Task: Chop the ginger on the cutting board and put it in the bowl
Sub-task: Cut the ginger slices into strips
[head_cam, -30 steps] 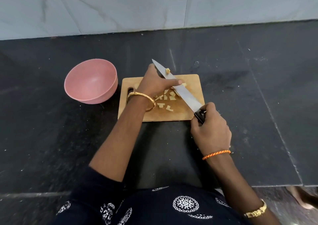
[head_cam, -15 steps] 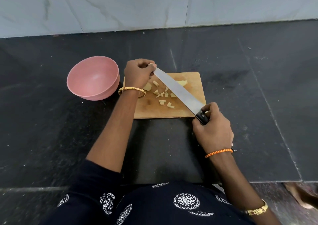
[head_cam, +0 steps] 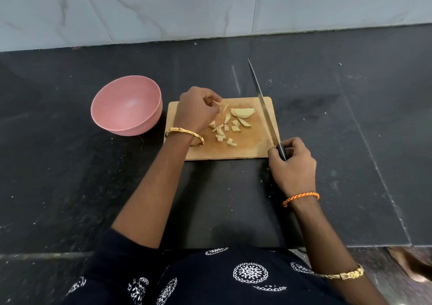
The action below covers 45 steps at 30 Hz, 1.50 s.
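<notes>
On the cutting board [head_cam: 245,150] our ginger [head_cam: 224,129] lies part-chopped, bowl [head_cam: 126,106] empty; right hand [head_cam: 292,164] grips the knife [head_cam: 264,108], left hand [head_cam: 196,111] loosely curled, pinching nothing clear.

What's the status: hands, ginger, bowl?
Right hand grips knife, blade off the ginger. Left hand pinches a sliver. Pieces on board; bowl empty. Nothing blocking.

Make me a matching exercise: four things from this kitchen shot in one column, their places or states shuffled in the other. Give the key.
1. bowl
2. knife
3. ginger pieces
4. left hand

A. scattered on the cutting board
B. empty, left of the board
C. over the board's left end, fingers curled
D. gripped by the right hand

Pairs: 1-B, 2-D, 3-A, 4-C
</notes>
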### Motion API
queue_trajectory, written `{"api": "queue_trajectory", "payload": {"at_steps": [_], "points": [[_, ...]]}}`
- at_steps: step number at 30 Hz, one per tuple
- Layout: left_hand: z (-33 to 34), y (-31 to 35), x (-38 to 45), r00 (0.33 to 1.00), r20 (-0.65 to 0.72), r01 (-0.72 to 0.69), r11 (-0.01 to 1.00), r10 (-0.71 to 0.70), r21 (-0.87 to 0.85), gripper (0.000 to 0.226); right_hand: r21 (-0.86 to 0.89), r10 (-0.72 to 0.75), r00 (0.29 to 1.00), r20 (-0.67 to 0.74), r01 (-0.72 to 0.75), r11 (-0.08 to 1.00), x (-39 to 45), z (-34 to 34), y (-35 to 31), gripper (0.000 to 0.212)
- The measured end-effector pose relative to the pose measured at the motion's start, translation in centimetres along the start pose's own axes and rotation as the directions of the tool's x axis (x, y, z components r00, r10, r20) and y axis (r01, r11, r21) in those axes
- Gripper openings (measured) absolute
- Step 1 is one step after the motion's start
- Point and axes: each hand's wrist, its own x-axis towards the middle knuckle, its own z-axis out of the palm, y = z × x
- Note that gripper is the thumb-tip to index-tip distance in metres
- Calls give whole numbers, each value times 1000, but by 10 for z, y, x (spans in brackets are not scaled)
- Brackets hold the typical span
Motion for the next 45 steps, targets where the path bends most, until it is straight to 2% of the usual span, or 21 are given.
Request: {"api": "queue_trajectory", "payload": {"at_steps": [4, 8, 17, 23, 29, 32, 37, 40, 45], "points": [[30, 4, 5, 972, 116, -218, 964, 202, 152, 38, -12, -32, 995, 93, 33, 999, 9, 1, -1, 16], [54, 2, 13, 958, 176, -268, 924, 226, 273, 37, -53, -37, 987, 157, 46, 998, 17, 1, -2, 22], [65, 2, 17, 980, 88, -193, 967, 181, 167, 28, -191, -53, 976, 210, 94, 977, 31, 4, -15, 23], [61, 1, 19, 987, 90, -147, 980, 136, 131, 26, -320, -19, 968, 248, 101, 942, 34, 5, -23, 24], [64, 4, 16, 991, 39, -132, 983, 128, 125, 25, -574, 50, 947, 317, 150, 805, 24, 16, -40, 22], [66, 6, 14, 991, 13, -133, 983, 132, 130, 23, -636, 58, 934, 351, 193, 747, 23, 21, -46, 20], [71, 0, 17, 997, -15, -69, 985, 72, 161, 24, -661, 117, 916, 383, 184, 727, 14, 17, -45, 21], [69, 0, 16, 996, -2, -88, 990, 88, 106, 25, -665, 149, 908, 393, 168, 728, 4, 5, -40, 18], [63, -3, 14, 998, -10, -69, 997, 70, 19, 32, -550, 100, 941, 323, 100, 829, -7, -18, -32, 22]]}}
